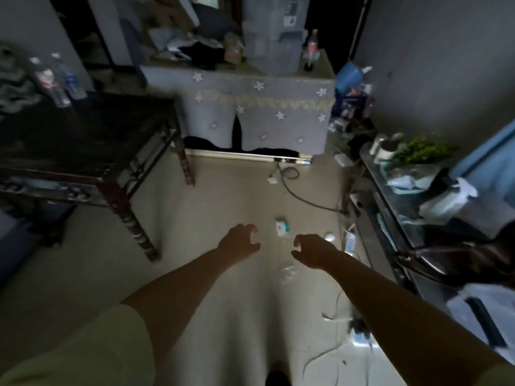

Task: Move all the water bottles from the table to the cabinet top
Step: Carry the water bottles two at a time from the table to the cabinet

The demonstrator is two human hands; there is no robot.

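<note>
Two clear water bottles stand close together at the far left corner of the dark wooden table (pixel 83 129): one with a red label (pixel 48 80) and one with a blue label (pixel 69 79). Straight ahead is the cabinet (pixel 250 110), draped in a grey flowered cloth, and a bottle with a pink label (pixel 311 50) stands on its top at the right. My left hand (pixel 239 240) and my right hand (pixel 313 250) hang over the floor in the middle of the room, fingers loosely curled, holding nothing. Both are far from the bottles.
A grey plastic bin (pixel 274 37) and piled clothes (pixel 195 51) crowd the cabinet top. Cables (pixel 303 196), a small box (pixel 282 227) and chargers lie on the floor. A glass-topped shelf (pixel 404 196) with a plant (pixel 415 153) runs along the right.
</note>
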